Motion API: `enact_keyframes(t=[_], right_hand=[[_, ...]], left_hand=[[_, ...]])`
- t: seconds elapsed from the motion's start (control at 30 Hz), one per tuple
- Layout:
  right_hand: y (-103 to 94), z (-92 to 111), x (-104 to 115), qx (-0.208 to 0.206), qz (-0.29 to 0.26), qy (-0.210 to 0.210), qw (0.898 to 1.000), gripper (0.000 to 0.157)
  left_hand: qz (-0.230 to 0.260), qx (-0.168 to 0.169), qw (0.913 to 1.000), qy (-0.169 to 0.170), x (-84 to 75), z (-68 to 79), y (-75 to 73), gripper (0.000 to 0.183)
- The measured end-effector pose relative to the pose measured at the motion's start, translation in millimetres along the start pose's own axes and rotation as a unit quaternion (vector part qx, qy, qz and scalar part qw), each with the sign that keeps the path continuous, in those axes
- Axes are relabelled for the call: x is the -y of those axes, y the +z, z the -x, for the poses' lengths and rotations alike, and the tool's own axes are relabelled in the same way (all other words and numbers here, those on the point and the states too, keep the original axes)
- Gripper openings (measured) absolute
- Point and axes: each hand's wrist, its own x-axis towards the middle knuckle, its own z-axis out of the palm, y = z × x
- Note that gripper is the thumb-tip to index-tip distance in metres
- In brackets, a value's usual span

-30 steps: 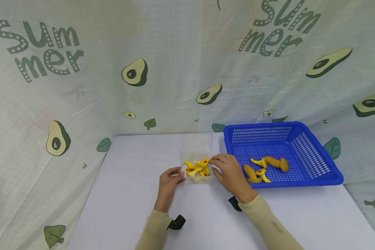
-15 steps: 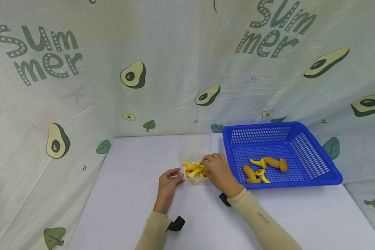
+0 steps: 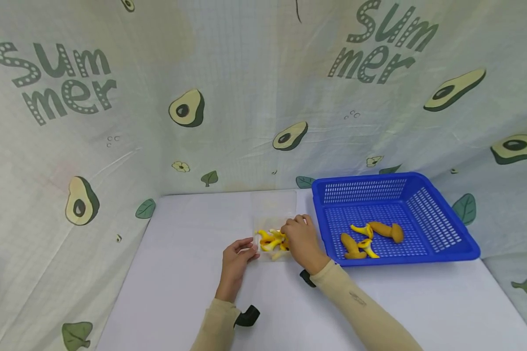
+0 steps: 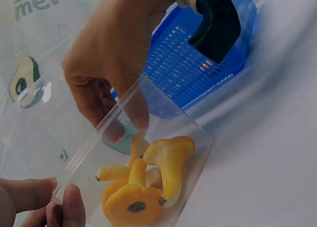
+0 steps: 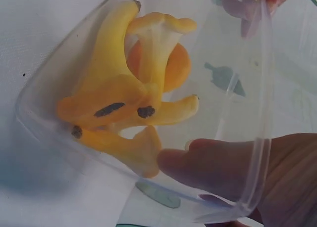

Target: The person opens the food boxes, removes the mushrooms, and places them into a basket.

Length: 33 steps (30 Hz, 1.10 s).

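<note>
A clear plastic box (image 3: 273, 257) holds several yellow trumpet-shaped toy mushrooms (image 3: 270, 241). My left hand (image 3: 236, 261) pinches the box's left rim between thumb and fingers. From the other side my right hand (image 3: 304, 243) reaches down over the rim into the box. In the right wrist view its thumb (image 5: 203, 160) is right at the flared end of one yellow mushroom (image 5: 133, 150). The left wrist view has the bent fingers and thumb apart, with a mushroom stem (image 4: 138, 145) just below the thumb tip.
A blue slotted basket (image 3: 448, 243) stands to the right of the box. Inside it lie two brown mushrooms (image 3: 384, 230) and two yellow mushrooms (image 3: 367, 247). The box's clear lid (image 3: 274, 202) lies folded back. A printed curtain (image 3: 241, 97) hangs behind the white table (image 3: 180, 273).
My right hand has moved left from beside the box into it, covering the mushrooms at its right side. The left hand stays at the rim; the basket's contents are unchanged.
</note>
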Motion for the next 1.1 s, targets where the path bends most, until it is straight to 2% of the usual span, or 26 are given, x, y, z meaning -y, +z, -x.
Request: enact_keyframes(t=[0.1, 0.27, 0.5, 0.87, 1.1], right_hand=[[2.0, -2.6, 1.4, 0.012, 0.007, 0.011, 1.000, 0.029], [5.8, -6.1, 1.4, 0.015, 0.021, 0.005, 1.000, 0.027], [6.7, -11.1, -0.7, 0.030, 0.030, -0.004, 0.999, 0.016], [6.8, -16.9, -4.7, 0.030, 0.057, -0.023, 0.998, 0.021], [8.7, -21.4, -2.3, 0.056, 0.072, -0.029, 0.995, 0.019]], left_hand=[[0.001, 0.000, 1.0000, 0.001, 0.0, -0.1, -0.1, 0.036], [-0.003, -0.003, 1.0000, -0.005, 0.0, 0.3, -0.5, 0.036], [-0.005, -0.002, 1.0000, 0.001, 0.2, 0.0, -0.1, 0.037], [-0.013, -0.008, 0.9999, 0.002, 0.6, 0.2, 2.3, 0.036], [-0.014, -0.011, 0.9999, 0.001, 1.5, 0.0, 1.7, 0.035]])
